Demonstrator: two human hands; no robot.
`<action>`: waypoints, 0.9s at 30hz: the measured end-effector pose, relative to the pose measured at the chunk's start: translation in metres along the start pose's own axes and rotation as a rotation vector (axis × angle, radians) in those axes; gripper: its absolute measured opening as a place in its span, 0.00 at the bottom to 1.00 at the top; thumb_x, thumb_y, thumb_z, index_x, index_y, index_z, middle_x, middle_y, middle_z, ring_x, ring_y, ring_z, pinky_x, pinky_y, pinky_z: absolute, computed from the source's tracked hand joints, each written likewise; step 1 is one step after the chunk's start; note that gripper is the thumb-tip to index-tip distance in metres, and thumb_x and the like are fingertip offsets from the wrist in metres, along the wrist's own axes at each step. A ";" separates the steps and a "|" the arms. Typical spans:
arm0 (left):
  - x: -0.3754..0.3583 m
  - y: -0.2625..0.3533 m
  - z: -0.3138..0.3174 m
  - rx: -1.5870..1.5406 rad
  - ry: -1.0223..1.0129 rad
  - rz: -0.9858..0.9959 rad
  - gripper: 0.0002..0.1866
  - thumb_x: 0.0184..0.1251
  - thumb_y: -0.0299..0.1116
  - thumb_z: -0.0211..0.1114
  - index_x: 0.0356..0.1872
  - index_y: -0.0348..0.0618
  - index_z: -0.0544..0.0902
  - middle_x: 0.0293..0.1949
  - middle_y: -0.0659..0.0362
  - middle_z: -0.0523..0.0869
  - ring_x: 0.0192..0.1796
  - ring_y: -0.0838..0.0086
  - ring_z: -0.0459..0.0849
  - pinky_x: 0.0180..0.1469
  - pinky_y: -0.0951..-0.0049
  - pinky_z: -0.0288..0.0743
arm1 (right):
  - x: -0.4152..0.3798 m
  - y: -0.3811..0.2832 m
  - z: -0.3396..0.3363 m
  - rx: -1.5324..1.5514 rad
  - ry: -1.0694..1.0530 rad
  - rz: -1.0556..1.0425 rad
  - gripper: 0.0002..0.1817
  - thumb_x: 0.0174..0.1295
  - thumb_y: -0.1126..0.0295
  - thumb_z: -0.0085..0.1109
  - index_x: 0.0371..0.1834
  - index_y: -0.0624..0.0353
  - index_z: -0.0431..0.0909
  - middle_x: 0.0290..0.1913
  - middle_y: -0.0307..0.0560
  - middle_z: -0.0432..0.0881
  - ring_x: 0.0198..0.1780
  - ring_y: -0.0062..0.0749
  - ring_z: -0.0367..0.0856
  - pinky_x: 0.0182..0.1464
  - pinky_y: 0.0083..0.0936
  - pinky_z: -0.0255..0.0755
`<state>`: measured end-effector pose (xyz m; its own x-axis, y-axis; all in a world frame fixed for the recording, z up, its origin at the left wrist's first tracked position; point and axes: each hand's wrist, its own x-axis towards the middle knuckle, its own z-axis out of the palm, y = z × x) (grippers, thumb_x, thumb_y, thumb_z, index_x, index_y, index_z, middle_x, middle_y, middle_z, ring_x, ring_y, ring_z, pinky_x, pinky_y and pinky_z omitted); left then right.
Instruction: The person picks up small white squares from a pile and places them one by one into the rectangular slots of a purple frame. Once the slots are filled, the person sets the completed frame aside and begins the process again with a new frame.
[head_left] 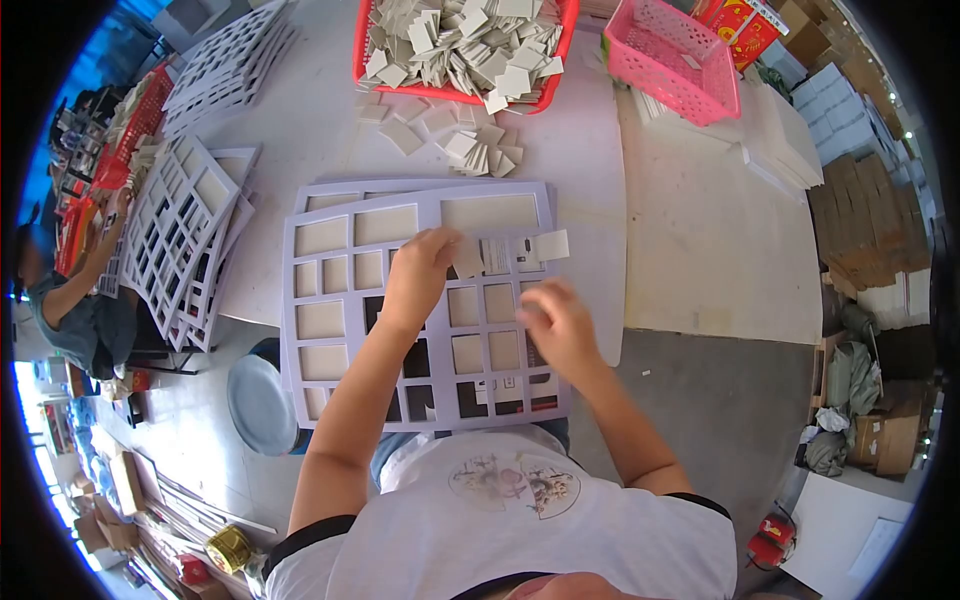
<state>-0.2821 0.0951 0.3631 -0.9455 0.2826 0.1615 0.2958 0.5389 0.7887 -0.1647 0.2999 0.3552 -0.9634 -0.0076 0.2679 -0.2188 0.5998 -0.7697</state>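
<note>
A pale lilac grid frame with square and rectangular openings lies before me on other similar frames. Some openings are filled with grey-beige cardboard pieces; others show dark or printed surfaces. My left hand is closed over the upper middle of the frame, its fingertips pinching a small cardboard piece. Over the right side, my right hand has its fingers curled together, slightly blurred; anything inside them is hidden. A loose pale square card overlaps the frame's right edge just above that hand.
A red basket heaped with card pieces stands at the back, with loose cards before it. Pink basket sits at the back right. Stacked grid frames lie left. Another person works at far left. A blue-grey round stool stands below.
</note>
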 end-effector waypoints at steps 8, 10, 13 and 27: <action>0.007 -0.008 -0.002 0.033 -0.031 0.035 0.10 0.64 0.20 0.60 0.45 0.36 0.84 0.36 0.48 0.85 0.36 0.59 0.83 0.43 0.65 0.76 | 0.058 0.047 -0.030 -0.200 0.102 -0.118 0.24 0.53 0.93 0.49 0.49 0.58 0.80 0.52 0.48 0.77 0.43 0.44 0.82 0.46 0.35 0.77; 0.007 -0.009 -0.002 0.034 -0.035 0.019 0.09 0.64 0.21 0.60 0.44 0.37 0.84 0.36 0.49 0.85 0.37 0.57 0.83 0.43 0.64 0.76 | 0.060 0.056 -0.030 -0.147 0.034 -0.098 0.21 0.54 0.92 0.49 0.47 0.60 0.81 0.51 0.48 0.77 0.44 0.44 0.82 0.47 0.34 0.77; 0.008 -0.011 0.000 0.083 -0.020 0.060 0.09 0.64 0.20 0.61 0.42 0.39 0.84 0.37 0.51 0.85 0.39 0.55 0.83 0.43 0.63 0.76 | 0.064 0.057 -0.029 -0.068 0.013 -0.056 0.16 0.57 0.89 0.52 0.45 0.62 0.81 0.48 0.47 0.78 0.44 0.43 0.82 0.47 0.33 0.76; 0.007 -0.017 0.004 0.240 -0.002 0.184 0.12 0.59 0.18 0.61 0.42 0.43 0.86 0.39 0.54 0.85 0.44 0.57 0.83 0.47 0.61 0.79 | 0.106 0.016 -0.013 0.278 -0.242 0.247 0.09 0.64 0.79 0.58 0.46 0.64 0.80 0.35 0.44 0.83 0.29 0.23 0.74 0.36 0.24 0.72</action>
<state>-0.2936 0.0917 0.3485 -0.8731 0.3941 0.2870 0.4856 0.6509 0.5835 -0.2684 0.3193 0.3790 -0.9933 -0.0981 -0.0619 0.0214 0.3694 -0.9290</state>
